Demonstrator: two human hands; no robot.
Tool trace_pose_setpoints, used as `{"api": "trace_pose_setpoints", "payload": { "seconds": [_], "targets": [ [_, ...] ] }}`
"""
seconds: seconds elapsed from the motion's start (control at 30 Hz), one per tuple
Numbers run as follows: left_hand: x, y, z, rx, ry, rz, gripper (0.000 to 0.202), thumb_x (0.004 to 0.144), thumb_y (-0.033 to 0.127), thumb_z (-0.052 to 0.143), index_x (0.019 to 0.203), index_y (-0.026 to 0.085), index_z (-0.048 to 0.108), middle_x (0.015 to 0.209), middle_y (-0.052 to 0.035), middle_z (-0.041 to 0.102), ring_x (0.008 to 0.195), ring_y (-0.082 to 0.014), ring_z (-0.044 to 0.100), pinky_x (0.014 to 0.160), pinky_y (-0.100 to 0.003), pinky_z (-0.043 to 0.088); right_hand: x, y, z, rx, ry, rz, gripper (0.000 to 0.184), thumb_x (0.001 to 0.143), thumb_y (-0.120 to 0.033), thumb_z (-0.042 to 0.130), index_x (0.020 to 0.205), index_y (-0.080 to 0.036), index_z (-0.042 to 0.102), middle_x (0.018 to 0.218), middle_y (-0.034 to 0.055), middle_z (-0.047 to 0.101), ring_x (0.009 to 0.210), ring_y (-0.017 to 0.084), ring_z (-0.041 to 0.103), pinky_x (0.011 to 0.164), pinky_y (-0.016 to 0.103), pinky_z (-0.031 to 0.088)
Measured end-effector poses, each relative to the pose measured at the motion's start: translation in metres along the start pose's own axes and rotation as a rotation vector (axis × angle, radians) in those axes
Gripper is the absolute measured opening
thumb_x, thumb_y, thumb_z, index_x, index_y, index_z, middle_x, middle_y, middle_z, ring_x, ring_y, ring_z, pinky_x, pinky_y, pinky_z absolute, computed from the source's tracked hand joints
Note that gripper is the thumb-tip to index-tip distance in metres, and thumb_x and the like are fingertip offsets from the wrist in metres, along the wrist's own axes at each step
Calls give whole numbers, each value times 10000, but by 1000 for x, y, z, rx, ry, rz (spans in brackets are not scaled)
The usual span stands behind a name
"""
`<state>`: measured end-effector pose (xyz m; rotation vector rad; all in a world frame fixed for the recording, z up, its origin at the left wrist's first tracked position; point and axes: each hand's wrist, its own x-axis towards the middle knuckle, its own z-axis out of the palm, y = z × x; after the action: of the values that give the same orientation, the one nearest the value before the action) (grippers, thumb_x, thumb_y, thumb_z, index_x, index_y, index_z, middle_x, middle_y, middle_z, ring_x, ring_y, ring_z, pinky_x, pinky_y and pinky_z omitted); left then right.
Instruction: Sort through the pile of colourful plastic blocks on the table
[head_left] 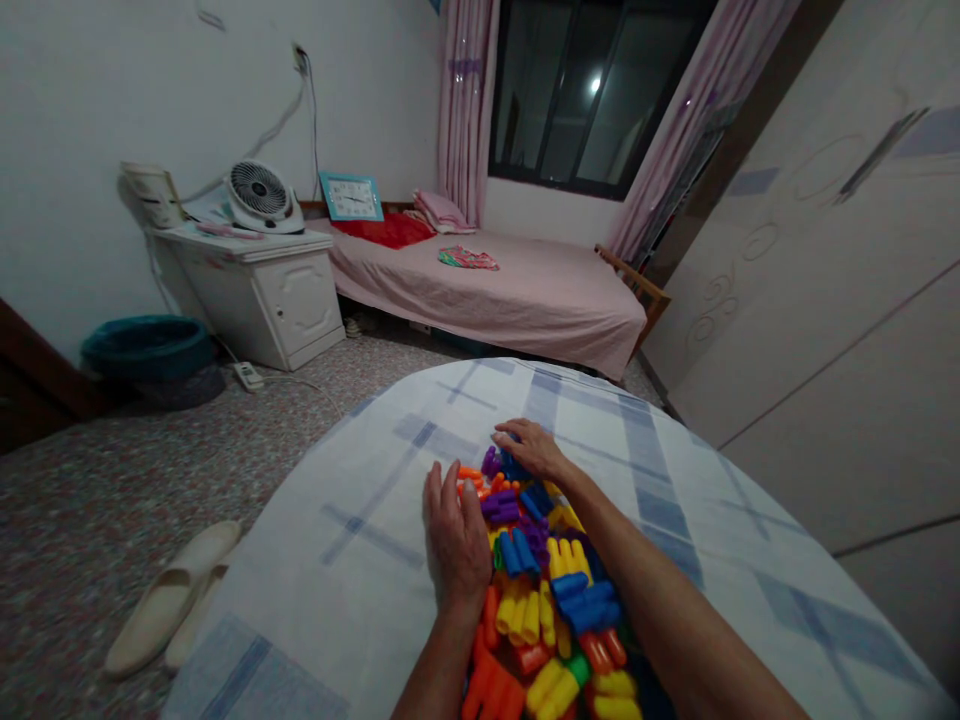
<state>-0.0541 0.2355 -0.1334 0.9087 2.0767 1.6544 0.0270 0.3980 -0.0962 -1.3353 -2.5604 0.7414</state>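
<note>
A heap of plastic building blocks (519,612) in red, orange, yellow, blue, purple and green lies on a cloth-covered table, many of them made of joined finger-like tubes. My left hand (459,535) rests along the heap's left side, fingers stretched forward and slightly apart, beside orange blocks (491,486). Across the far end reaches my right hand (531,447), its fingers extended leftward over a blue block (511,466) and next to a purple block (491,461). Neither hand visibly grips a piece. My right forearm covers part of the heap's right edge.
The round table wears a white and blue checked tablecloth (375,480). Beyond it are a bed (540,290) and a white cabinet (292,295) with a fan (259,192) on top. A bin (150,350) and slippers (172,605) are on the floor at left.
</note>
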Motion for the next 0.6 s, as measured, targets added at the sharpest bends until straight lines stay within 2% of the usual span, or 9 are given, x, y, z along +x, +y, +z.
{"api": "trace_pose_setpoints", "payload": {
  "seconds": [0.07, 0.13, 0.23, 0.3, 0.4, 0.47, 0.6],
  "targets": [
    [0, 0, 1, -21, -69, -9, 548, 907, 487, 315, 1330, 185, 486, 1481, -82, 354, 1413, -203, 282, 1234, -419, 196, 0, -4, 6, -6, -57, -21, 424, 877, -507, 411, 1120, -265, 661, 1295, 24, 551, 1200, 193, 504, 1048, 329, 377],
    [0, 3, 2, -46, -156, -26, 569, 913, 493, 293, 1362, 181, 447, 1468, -72, 382, 1392, -176, 327, 1230, -384, 224, -8, -8, 6, 30, -115, -81, 433, 882, -505, 394, 1068, -235, 677, 1215, 32, 598, 1114, 169, 547, 994, 291, 407],
    [-1, 10, -1, -114, -244, -86, 581, 910, 515, 296, 1374, 193, 428, 1441, -57, 427, 1362, -156, 379, 1209, -343, 271, -31, -12, -5, 113, -227, -143, 458, 888, -505, 376, 1009, -179, 675, 1050, 41, 650, 960, 141, 580, 890, 258, 436],
    [-2, 16, -3, -186, -283, -132, 575, 905, 529, 299, 1351, 201, 455, 1370, -57, 508, 1309, -149, 446, 1175, -323, 323, -52, -14, -15, 169, -265, -159, 455, 884, -512, 390, 986, -166, 668, 1003, 31, 654, 924, 130, 576, 857, 245, 436],
    [-2, 22, -6, -301, -371, -152, 561, 906, 535, 275, 1256, 189, 544, 1199, -61, 630, 1144, -138, 574, 1077, -293, 426, -90, -18, -31, 233, -206, -180, 401, 868, -489, 452, 1011, -174, 653, 1026, 21, 641, 954, 123, 562, 864, 227, 436],
    [-3, 24, -6, -346, -432, -150, 562, 907, 532, 260, 1194, 178, 589, 1129, -61, 661, 1055, -134, 614, 1013, -282, 467, -117, -23, -39, 239, -181, -183, 359, 867, -460, 471, 1016, -189, 653, 1041, 21, 635, 972, 125, 559, 890, 234, 441],
    [-4, 21, -2, -383, -543, -107, 510, 880, 526, 371, 1135, 171, 634, 1132, -56, 663, 1041, -140, 616, 997, -268, 467, -174, -30, -43, 210, -107, -208, 330, 867, -419, 492, 1108, -239, 627, 1157, 32, 599, 1088, 145, 543, 1002, 287, 430]
  ]
}}
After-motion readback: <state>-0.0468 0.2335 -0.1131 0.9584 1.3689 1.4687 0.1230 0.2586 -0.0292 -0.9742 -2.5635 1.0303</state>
